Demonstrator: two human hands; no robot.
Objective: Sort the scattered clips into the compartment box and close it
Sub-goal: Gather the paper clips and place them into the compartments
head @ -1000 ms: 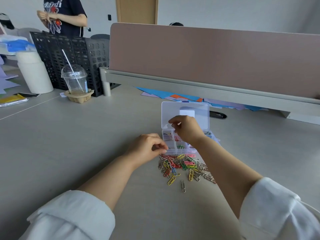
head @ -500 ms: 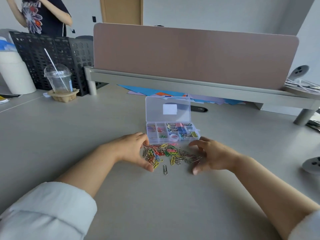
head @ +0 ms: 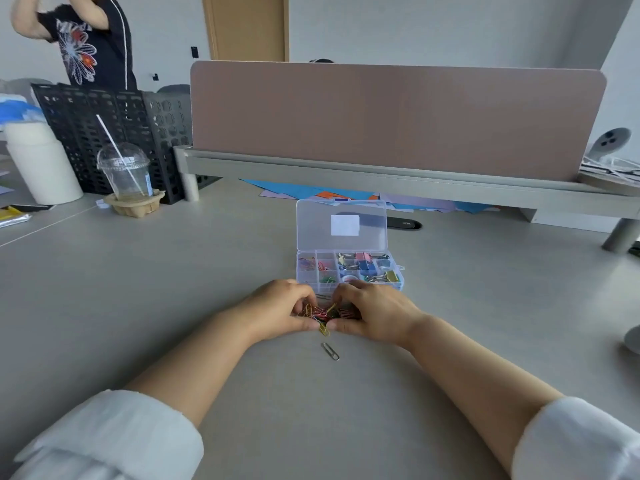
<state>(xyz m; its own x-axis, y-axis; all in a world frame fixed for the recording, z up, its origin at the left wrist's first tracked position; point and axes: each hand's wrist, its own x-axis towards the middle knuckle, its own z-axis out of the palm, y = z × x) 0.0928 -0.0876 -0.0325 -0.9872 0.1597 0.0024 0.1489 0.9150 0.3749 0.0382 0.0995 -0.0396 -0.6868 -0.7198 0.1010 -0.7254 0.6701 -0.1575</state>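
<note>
from the head camera: the job looks about half done, i think. the clear box (head: 306, 278) sits open on the table (head: 173, 289), just behind the hands, with its lid (head: 341, 225) standing up. some little rooms in it already hold clips, fat ones on the right and thin bright ones on the left. a pile of paper clips (head: 323, 313) is not sorted yet. the left hand (head: 277, 310) and the right hand (head: 374, 311) curl round that pile from both sides, squeezing it together. one silver clip (head: 330, 351) lies alone, near the hands. the lid is not shut yet.
</note>
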